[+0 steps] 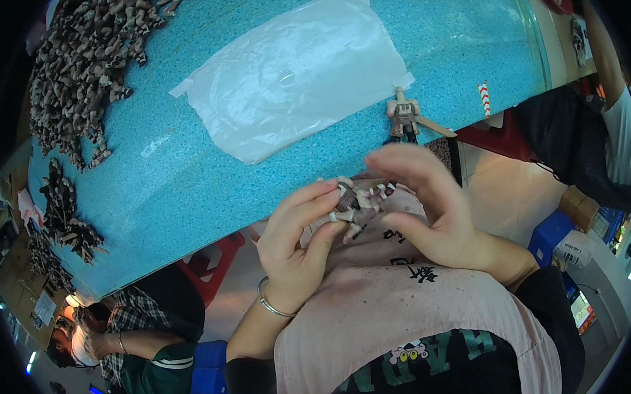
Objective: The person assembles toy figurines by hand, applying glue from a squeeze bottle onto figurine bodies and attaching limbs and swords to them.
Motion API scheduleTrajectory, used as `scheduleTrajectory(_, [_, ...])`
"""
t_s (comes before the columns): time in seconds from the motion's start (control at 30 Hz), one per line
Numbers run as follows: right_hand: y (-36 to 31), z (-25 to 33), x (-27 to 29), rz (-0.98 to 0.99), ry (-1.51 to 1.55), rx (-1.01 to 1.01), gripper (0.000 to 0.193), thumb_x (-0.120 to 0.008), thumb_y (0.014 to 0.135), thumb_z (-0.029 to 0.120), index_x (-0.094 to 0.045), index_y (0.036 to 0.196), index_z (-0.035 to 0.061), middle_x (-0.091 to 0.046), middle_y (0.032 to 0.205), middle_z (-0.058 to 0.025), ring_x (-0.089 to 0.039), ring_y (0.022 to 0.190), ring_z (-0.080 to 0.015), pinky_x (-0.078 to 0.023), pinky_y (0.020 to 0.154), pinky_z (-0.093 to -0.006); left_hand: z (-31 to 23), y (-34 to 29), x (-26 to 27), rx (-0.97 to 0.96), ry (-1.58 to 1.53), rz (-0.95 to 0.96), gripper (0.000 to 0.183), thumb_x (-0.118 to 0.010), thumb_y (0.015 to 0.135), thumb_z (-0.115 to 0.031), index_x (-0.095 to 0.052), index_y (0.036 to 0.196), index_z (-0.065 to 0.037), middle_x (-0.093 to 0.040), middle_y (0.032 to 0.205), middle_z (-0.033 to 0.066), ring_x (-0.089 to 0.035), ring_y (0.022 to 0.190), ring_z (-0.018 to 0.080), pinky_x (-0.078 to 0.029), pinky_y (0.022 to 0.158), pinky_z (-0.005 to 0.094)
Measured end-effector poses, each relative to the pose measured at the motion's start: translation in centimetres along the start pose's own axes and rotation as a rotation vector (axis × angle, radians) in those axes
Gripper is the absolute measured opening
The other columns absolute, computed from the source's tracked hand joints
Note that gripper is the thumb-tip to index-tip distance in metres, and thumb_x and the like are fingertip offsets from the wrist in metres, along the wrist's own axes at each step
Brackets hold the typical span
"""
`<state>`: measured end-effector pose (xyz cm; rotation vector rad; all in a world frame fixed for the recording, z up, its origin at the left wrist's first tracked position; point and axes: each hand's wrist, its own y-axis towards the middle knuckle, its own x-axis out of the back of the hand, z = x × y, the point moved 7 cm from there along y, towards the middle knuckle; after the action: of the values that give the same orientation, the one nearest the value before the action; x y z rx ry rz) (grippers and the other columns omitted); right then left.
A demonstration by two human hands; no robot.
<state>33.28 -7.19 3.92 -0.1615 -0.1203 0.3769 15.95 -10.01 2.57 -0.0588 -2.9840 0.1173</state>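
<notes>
My left hand pinches a small toy figurine between thumb and fingers, just off the table's near edge and in front of my apron. The figurine has pale limbs and grey-brown parts; its finer details are too small to make out. Curved around the figurine's other side, my right hand has its fingers and thumb spread apart. Whether its thumb touches the figurine I cannot tell. Beyond that hand, another figurine lies on the blue tabletop beside a flat tan stick.
A white plastic sheet is taped down mid-table. Many figurines are heaped at the far left, with darker ones nearer. Co-workers sit at left and right. Red stools stand below the table edge.
</notes>
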Motion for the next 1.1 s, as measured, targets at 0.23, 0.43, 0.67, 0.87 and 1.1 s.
scheduleTrajectory(0.23, [-0.8,-0.1,0.7,-0.138,0.388,0.023,0.058,-0.057,0.085,-0.005,-0.028,0.134,-0.0008,-0.037,0.134,-0.0151,-0.042,0.129,-0.0265,-0.034,0.107,-0.0365,-0.5,-1.6,-0.2,-0.054,-0.086,-0.071,0.026,-0.069,0.081,-0.002,-0.061,0.104,0.005,-0.059,0.116,0.0194,-0.060,0.106,0.0276,-0.048,0.091,0.0358])
scheduleTrajectory(0.43, [-1.6,-0.9,-0.9,0.059,0.495,-0.287,0.018,-0.053,0.095,0.011,-0.049,0.110,0.0009,-0.055,0.098,-0.0042,-0.054,0.089,-0.0089,-0.045,0.078,-0.0243,-0.6,-2.4,-0.3,-0.047,-0.294,-0.105,0.031,-0.067,0.087,-0.016,-0.052,0.109,0.002,-0.049,0.125,0.0209,-0.052,0.115,0.0253,-0.041,0.099,0.0383])
scheduleTrajectory(0.67, [-1.2,-0.6,-1.9,0.272,0.493,-0.304,0.022,-0.050,0.097,0.018,-0.053,0.083,0.0009,-0.052,0.074,-0.0008,-0.047,0.068,-0.0086,-0.039,0.061,-0.0246,-1.3,-2.2,-0.2,-0.091,-0.084,0.129,0.024,-0.067,0.083,-0.010,-0.057,0.101,0.003,-0.053,0.119,0.0172,-0.053,0.110,0.0219,-0.046,0.088,0.0329])
scheduleTrajectory(0.87, [-0.6,0.9,-1.5,0.328,0.112,-0.011,0.021,-0.054,0.092,0.014,-0.051,0.077,-0.0005,-0.048,0.070,-0.0100,-0.047,0.064,-0.0235,-0.039,0.062,-0.0337,-1.2,0.1,-2.2,0.286,-0.528,0.336,0.018,-0.069,0.080,-0.006,-0.059,0.095,-0.002,-0.054,0.118,0.0135,-0.051,0.111,0.0203,-0.038,0.097,0.0338])
scheduleTrajectory(1.1, [-0.7,0.9,-1.3,0.356,0.010,0.012,0.018,-0.057,0.090,0.015,-0.052,0.078,0.0018,-0.052,0.073,-0.0073,-0.050,0.069,-0.0201,-0.041,0.064,-0.0306,-1.2,-0.5,-3.3,0.250,-0.528,0.394,0.022,-0.068,0.080,0.001,-0.055,0.098,-0.002,-0.052,0.119,0.0135,-0.051,0.113,0.0202,-0.038,0.099,0.0350])
